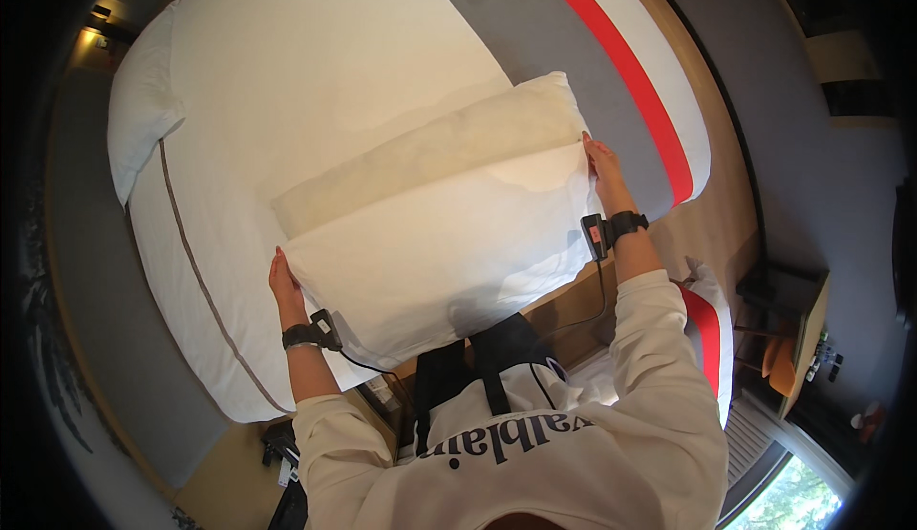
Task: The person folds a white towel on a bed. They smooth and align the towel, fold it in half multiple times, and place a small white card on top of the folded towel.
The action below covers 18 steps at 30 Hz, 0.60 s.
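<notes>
A pillow (437, 150) lies crosswise in front of me on the white-covered bed (315, 50), with a white pillowcase (444, 243) over its near part. The pillow's far strip shows uncovered and looks more cream. My left hand (284, 279) pinches the left corner of the pillowcase's edge, fingertips upward. At the opposite end of that edge, my right hand (600, 165) grips the cloth between thumb and fingers. Each wrist wears a black strap with a small cabled device. What the fingers hold beneath the cloth is hidden.
Another white pillow (143, 100) rests at the bed's headboard side. A grey bed runner (609, 93) with a red stripe crosses the foot. Part of a second bed (706, 329) is at my right. A desk (806, 344) with an orange chair (779, 365) stands beyond it.
</notes>
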Tool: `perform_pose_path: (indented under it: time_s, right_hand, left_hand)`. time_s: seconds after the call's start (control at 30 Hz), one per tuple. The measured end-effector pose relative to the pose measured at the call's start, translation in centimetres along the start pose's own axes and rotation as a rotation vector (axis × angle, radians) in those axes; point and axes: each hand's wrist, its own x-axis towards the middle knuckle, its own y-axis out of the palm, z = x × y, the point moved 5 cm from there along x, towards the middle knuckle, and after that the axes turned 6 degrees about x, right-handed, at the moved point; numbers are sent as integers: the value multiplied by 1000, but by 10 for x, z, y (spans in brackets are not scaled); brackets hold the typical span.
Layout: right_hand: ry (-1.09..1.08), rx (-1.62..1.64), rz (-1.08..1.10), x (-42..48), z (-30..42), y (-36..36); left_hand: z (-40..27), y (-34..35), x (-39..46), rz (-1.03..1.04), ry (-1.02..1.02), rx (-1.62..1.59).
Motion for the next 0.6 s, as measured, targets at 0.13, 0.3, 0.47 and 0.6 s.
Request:
perform_pose_path:
  time_s: [0.13, 0.3, 0.47, 0.6]
  right_hand:
    - [-243, -179, -199, 12, 0, -22]
    - [-1051, -615, -114, -96, 52, 61]
    - [-1029, -1106, 576, -192, -22, 186]
    - [-1080, -1276, 610, -181, -67, 202]
  left_hand:
    - [-6, -4, -2, -78, 3, 62]
    - [-57, 61, -77, -314, 720, 670]
    - [-32, 205, -174, 303, 929, 1366]
    - [-5, 231, -165, 352, 958, 1226]
